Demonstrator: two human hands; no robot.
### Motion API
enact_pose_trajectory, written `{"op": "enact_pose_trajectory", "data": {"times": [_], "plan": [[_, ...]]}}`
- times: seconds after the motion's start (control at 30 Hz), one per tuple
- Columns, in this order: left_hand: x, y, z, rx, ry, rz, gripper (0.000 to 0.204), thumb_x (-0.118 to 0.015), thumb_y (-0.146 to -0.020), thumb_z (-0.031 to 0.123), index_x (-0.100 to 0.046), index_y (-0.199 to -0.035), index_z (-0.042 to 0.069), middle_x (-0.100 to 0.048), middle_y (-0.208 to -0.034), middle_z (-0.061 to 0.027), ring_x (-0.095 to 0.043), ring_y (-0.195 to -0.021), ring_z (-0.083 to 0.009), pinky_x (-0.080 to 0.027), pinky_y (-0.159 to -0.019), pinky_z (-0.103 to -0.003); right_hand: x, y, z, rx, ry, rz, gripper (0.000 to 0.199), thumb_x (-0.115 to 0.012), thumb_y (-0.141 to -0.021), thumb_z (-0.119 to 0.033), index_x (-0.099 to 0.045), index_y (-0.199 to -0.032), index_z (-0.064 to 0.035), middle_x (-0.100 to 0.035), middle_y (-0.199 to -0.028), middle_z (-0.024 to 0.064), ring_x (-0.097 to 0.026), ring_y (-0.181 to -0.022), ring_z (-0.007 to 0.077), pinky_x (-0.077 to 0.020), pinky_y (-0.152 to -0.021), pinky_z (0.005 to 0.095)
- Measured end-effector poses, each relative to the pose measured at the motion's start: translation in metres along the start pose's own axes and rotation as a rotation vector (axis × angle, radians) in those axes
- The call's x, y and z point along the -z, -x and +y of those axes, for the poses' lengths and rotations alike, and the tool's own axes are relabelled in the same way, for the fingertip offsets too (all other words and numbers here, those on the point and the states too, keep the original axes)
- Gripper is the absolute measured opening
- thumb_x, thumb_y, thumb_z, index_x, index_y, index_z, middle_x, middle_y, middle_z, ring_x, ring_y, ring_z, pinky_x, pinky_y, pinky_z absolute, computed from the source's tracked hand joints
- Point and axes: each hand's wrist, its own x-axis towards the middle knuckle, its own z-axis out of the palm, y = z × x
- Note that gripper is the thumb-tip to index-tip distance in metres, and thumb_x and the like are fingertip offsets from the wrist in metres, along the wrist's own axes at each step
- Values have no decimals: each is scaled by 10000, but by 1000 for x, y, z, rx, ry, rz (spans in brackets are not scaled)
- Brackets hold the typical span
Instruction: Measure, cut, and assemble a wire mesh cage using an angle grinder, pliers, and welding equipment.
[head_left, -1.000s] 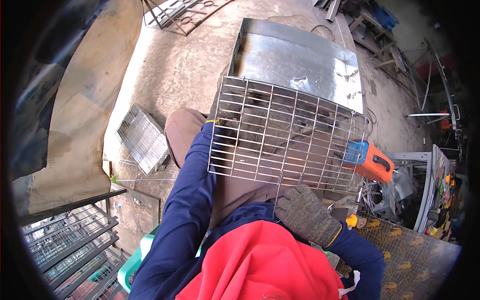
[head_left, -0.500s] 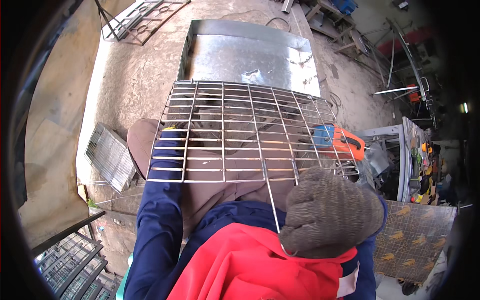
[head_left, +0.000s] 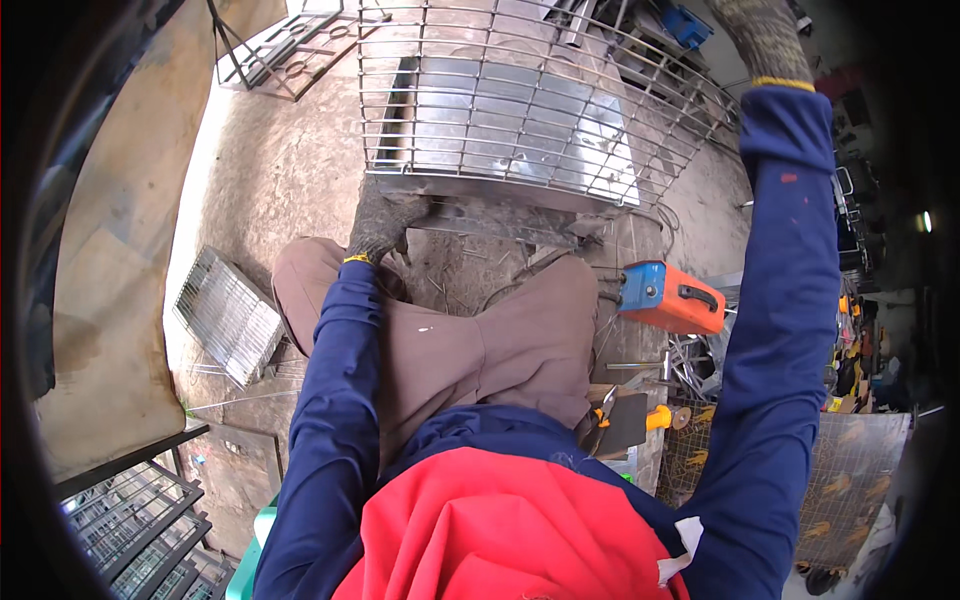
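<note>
We have the welded wire grid panel (head_left: 520, 100) raised out in front of us, above the galvanised sheet-metal box (head_left: 500, 130) on the concrete floor (head_left: 280, 170), its long axis running left to right across the view. Our left hand (head_left: 380, 222), in a grey knit glove, sits at the panel's near left corner, the fingers curled down; it looks clenched on the lowest wire there, though the wires and the box edge overlap and we cannot be sure of the contact. Our right hand (head_left: 765, 35), gloved too, reaches up and away at the far right end of the panel; its fingers run out of the top of the view, so we cannot tell whether it is closed on the wire. The panel lies ahead of and above the left hand, between the two arms. An orange and blue welding machine (head_left: 668, 297) stands just right of our knees, and a smaller wire grid (head_left: 228, 315) lies on the floor to our left.
</note>
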Motion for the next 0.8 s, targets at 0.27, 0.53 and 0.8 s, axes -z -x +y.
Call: {"op": "enact_pose_trajectory", "data": {"times": [0.27, 0.53, 0.8], "plan": [[-1, -4, -1, 27, 9, -11, 638, -824, -748, 176, -491, -1264, 5, -667, -1088, -128, -656, -964, -211, -549, -836, -341, -7, 14, 25, -236, 35, -263, 245, -646, -941, -227, -653, -1080, -26, -679, -946, 25, -593, -872, 100, -487, -789, 285], [0, -2, -2, -63, -81, -14, 805, -868, -724, 248, -423, -1342, -10, -657, -1117, -146, -644, -998, -221, -543, -850, -349, -31, 41, 74, -267, 109, -460, 531, -599, -955, -466, -601, -1326, -85, -633, -1292, 82, -564, -1221, 178, -397, -1061, 329], [3, -4, -12, -123, -35, 6, 782, -829, -750, 188, -382, -1369, 19, -659, -1017, -141, -659, -709, -191, -545, -517, -306, -57, 49, 61, -269, 134, -590, 571, -633, -923, -499, -625, -1306, -76, -686, -1165, 79, -609, -1106, 154, -445, -987, 315]]}}
